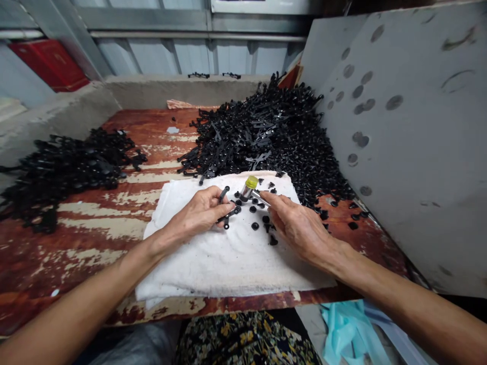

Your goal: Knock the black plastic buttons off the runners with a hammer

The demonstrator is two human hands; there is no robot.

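Head view: black strip (224, 194) behind left fingers (216, 202)

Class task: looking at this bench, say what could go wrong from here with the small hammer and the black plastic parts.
The yellow-tipped hammer in the right hand is very close to the left hand and the black plastic strip it holds, so a slip might catch those fingers.

The loose black pieces on the white towel might get knocked off onto the rusty table or lost in the heap of black parts.
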